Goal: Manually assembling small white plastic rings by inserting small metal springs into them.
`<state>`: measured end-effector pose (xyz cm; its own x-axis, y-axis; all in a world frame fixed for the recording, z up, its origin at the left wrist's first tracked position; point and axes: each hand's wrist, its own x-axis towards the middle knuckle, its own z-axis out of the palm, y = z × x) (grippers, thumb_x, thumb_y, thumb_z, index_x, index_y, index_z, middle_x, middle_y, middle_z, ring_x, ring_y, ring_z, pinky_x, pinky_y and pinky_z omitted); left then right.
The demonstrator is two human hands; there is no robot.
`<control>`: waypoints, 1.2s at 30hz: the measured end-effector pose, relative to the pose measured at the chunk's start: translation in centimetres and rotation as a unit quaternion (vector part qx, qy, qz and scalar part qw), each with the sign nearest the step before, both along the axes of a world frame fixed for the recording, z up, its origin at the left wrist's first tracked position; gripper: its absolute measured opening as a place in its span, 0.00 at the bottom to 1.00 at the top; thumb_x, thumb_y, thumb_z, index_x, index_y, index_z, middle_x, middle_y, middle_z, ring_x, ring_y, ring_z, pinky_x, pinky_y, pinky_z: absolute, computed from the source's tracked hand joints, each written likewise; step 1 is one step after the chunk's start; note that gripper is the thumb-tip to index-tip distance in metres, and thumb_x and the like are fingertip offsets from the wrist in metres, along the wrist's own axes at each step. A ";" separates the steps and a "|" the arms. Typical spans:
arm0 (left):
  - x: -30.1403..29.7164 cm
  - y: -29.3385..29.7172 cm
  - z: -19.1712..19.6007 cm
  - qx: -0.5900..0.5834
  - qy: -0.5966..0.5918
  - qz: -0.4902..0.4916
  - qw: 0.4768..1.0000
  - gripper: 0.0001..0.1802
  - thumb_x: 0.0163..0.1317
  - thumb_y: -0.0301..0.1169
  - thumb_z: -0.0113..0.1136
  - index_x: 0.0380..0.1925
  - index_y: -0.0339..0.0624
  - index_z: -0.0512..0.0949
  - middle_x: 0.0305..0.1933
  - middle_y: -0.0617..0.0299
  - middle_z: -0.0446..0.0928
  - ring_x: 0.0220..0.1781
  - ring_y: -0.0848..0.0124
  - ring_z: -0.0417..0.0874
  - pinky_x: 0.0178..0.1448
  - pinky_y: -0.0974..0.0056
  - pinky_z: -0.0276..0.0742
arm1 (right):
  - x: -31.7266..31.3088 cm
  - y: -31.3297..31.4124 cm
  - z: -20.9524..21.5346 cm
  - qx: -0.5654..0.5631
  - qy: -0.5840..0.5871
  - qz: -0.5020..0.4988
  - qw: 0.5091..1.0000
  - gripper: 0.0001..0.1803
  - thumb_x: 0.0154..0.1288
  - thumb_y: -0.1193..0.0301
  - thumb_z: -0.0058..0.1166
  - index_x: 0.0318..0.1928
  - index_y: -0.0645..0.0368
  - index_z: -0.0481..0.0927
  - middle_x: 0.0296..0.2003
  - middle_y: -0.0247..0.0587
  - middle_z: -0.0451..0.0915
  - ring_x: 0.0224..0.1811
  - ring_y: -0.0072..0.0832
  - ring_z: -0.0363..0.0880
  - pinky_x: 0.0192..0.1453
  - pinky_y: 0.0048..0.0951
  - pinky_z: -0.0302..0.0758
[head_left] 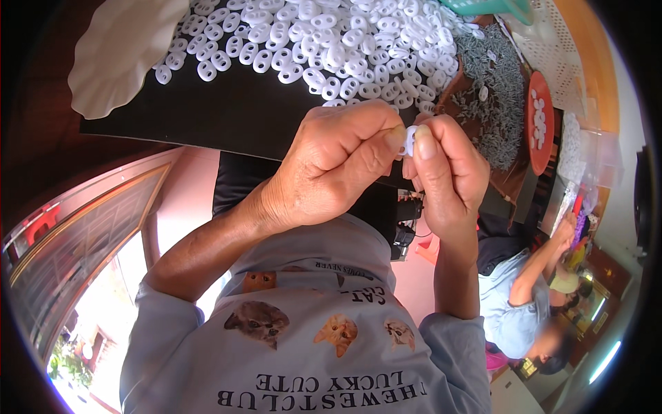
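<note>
Above the near edge of the black tabletop, my left hand (338, 162) and my right hand (448, 162) meet at the fingertips. Between them they pinch one small white oval plastic piece (411, 140), mostly covered by the thumbs and fingers. Just beyond my hands spreads a large heap of white two-hole oval plastic pieces (331, 41), piled thick at the back and scattered singly toward me. Whether anything else is inside my grip is hidden.
A cream wavy-edged tray (114, 65) lies at the left. Right of the heap are many tiny grey pieces (493, 96), a red dish (540, 148) holding white pieces, and a green basket (493, 7). Another person (517, 290) works at the right.
</note>
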<state>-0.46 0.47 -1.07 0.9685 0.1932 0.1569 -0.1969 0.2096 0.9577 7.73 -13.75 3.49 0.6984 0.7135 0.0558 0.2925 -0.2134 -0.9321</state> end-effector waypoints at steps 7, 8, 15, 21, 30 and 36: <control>0.0 -0.1 0.1 0.004 0.004 -0.002 1.000 0.12 0.70 0.30 0.47 0.35 0.31 0.75 0.25 0.62 0.74 0.25 0.79 0.72 0.30 0.73 0.67 | 0.1 -0.3 -0.5 0.010 -0.033 0.004 0.999 0.08 0.69 0.77 0.49 0.31 0.66 0.72 0.21 0.35 0.67 0.20 0.19 0.61 0.24 0.22 0.60; 0.0 -0.1 0.1 0.005 0.005 -0.002 1.000 0.12 0.70 0.30 0.47 0.35 0.31 0.75 0.25 0.62 0.74 0.25 0.79 0.72 0.30 0.73 0.67 | 0.1 -0.4 -0.5 0.009 -0.043 0.004 0.999 0.07 0.68 0.78 0.49 0.31 0.66 0.72 0.20 0.35 0.67 0.20 0.20 0.61 0.24 0.22 0.60; -0.1 -0.1 0.1 0.012 0.008 -0.008 1.000 0.11 0.70 0.28 0.48 0.35 0.31 0.75 0.26 0.62 0.74 0.26 0.79 0.72 0.31 0.73 0.68 | 0.0 -0.7 -0.7 0.014 -0.056 0.001 0.998 0.07 0.67 0.78 0.49 0.30 0.66 0.71 0.20 0.36 0.66 0.19 0.21 0.60 0.23 0.23 0.59; -0.1 -0.3 0.1 0.013 0.012 -0.007 1.000 0.10 0.69 0.28 0.48 0.35 0.31 0.76 0.26 0.62 0.74 0.26 0.78 0.73 0.32 0.72 0.68 | -0.2 -0.9 -0.6 0.005 -0.060 -0.001 0.998 0.07 0.68 0.78 0.49 0.30 0.66 0.71 0.20 0.36 0.66 0.19 0.22 0.60 0.24 0.23 0.59; -0.1 -0.2 0.3 0.026 0.018 -0.012 0.999 0.10 0.69 0.27 0.48 0.34 0.31 0.75 0.25 0.61 0.74 0.27 0.77 0.73 0.32 0.72 0.68 | -0.4 -0.9 -0.4 0.002 -0.036 -0.006 0.999 0.08 0.68 0.78 0.49 0.30 0.67 0.71 0.20 0.34 0.67 0.20 0.17 0.59 0.24 0.21 0.59; -0.1 0.0 0.2 0.033 0.007 -0.009 0.999 0.11 0.69 0.28 0.47 0.34 0.31 0.75 0.24 0.62 0.74 0.26 0.78 0.72 0.31 0.72 0.67 | -0.3 -0.6 -0.6 0.004 -0.032 -0.004 0.999 0.08 0.68 0.77 0.49 0.29 0.66 0.71 0.20 0.33 0.67 0.20 0.17 0.59 0.24 0.21 0.58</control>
